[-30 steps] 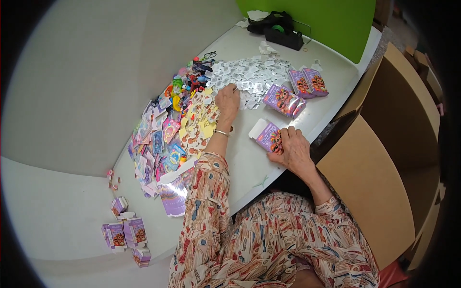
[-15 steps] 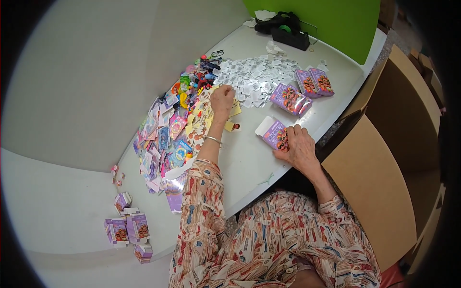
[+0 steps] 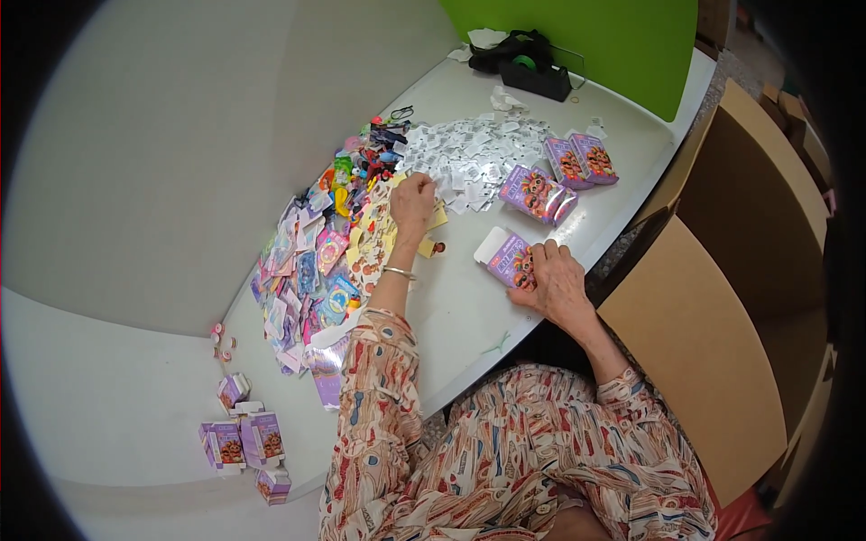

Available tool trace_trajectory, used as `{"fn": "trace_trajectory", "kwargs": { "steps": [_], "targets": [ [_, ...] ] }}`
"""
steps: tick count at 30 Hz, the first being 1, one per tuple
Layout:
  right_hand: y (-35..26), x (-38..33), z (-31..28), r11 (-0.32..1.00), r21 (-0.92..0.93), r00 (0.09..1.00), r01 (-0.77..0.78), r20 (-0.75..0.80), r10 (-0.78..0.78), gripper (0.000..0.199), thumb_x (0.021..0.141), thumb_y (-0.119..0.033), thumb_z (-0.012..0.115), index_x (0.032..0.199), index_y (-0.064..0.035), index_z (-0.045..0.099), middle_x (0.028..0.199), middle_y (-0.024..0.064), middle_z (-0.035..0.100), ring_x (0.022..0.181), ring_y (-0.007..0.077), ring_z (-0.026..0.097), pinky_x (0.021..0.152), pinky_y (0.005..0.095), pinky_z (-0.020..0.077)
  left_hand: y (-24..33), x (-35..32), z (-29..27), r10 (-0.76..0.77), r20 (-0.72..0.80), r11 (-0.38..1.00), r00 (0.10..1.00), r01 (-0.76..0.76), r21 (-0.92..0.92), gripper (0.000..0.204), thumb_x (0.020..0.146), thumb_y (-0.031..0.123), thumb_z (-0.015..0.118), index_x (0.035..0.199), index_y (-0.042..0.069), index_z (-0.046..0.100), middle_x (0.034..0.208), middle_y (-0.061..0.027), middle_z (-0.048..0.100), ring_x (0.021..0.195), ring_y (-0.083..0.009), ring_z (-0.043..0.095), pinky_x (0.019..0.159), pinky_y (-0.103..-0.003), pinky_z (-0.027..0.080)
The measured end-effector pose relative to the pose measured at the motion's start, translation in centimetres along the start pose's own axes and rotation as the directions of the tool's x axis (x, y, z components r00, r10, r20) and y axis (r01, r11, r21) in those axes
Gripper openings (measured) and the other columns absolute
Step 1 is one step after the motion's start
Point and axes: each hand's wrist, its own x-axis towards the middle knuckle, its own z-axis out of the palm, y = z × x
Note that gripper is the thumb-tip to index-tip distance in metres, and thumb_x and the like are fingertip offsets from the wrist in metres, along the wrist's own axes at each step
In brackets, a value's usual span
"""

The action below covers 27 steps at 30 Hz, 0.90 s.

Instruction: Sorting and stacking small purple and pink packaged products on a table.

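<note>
My right hand (image 3: 556,284) grips a small purple carton (image 3: 512,256) that lies on the table with its white end flap open toward the upper left. Fingers bent together, my left hand (image 3: 413,204) is at the border between a heap of small white packets (image 3: 478,149) and a spread of yellow picture cards (image 3: 372,236). What it pinches, if anything, is too small to make out. Beyond the right hand, several purple cartons lie together, a nearer group (image 3: 537,194) and a farther pair (image 3: 580,160).
Small colourful toys (image 3: 347,171) and bagged trinkets (image 3: 311,261) are heaped along the left wall. A black tape dispenser (image 3: 537,79) stands at the back. Flattened purple cartons (image 3: 327,374) lie by my left sleeve; more cartons (image 3: 263,437) sit lower left. An open cardboard box (image 3: 699,347) stands at right.
The view has shifted slightly. My left hand stays near the edge of the white packets, and my right hand still holds the carton in place.
</note>
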Motion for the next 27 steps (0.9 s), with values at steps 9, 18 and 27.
{"fn": "trace_trajectory", "kwargs": {
  "steps": [9, 18, 27],
  "targets": [
    [-0.9, 1.3, -0.1, 0.997, 0.055, 0.995, 0.053, -0.087, -0.048, 0.061, 0.059, -0.03, 0.083, 0.1, 0.0004, 0.051, 0.094, 0.0149, 0.052, 0.088, 0.0313, 0.055, 0.074, 0.0387, 0.0503, 5.2, -3.6, -7.2, 0.21, 0.355, 0.88, 0.911, -0.018, -0.475, 0.011, 0.083, 0.011, 0.07, 0.083, 0.001, 0.067, 0.082, -0.0012, 0.062, 0.072, -0.0085, 0.055, 0.061, -0.024, 0.044],
    [-2.7, 1.3, 0.8, 0.989, 0.139, 0.997, 0.057, 0.048, -0.064, 0.065, 0.064, -0.029, 0.08, 0.111, 0.0005, 0.047, 0.098, 0.0163, 0.051, 0.092, 0.0343, 0.054, 0.076, 0.0438, 0.0496, 5.3, -8.4, -6.9, 0.52, 0.379, 0.841, 0.765, -0.536, -0.071, 0.016, 0.073, 0.01, 0.069, 0.089, 0.007, 0.071, 0.11, -0.0125, 0.057, 0.102, -0.0339, 0.054, 0.083, -0.042, 0.046],
    [-3.6, 1.2, 1.9, 0.966, 0.254, 0.996, 0.05, 0.063, -0.068, 0.071, 0.069, -0.029, 0.075, 0.121, 0.0058, 0.042, 0.099, 0.0191, 0.053, 0.094, 0.0362, 0.055, 0.08, 0.0435, 0.0481, -3.9, -5.2, -14.3, -0.025, 0.317, 0.998, 0.948, 0.044, -0.05, 0.029, 0.085, 0.021, 0.066, 0.104, 0.0, 0.068, 0.107, -0.0129, 0.068, 0.097, -0.0216, 0.064, 0.084, -0.033, 0.05]
  ]
}}
